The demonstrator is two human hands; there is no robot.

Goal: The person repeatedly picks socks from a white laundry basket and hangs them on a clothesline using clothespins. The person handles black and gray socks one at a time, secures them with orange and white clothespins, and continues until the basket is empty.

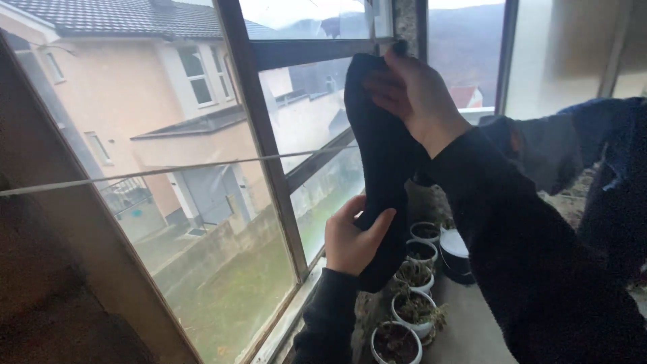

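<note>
Grey stone-looking window ledge (465, 330) here, running under a big metal-framed window (269, 155) with a thin cord (168, 170) strung across it (houses and a hillside outside). A row of small round white pots (412, 311) with dried-out plants sits along the ledge, plus a dark tub with a white lid (455, 253). The right hand (416, 94) is raised up by the frame, fingers pinching the top of a black sock (384, 168), soft and matte, hanging limp. The left hand (352, 237) sits lower, closed around the sock's bottom half. Both sleeves are dark.
</note>
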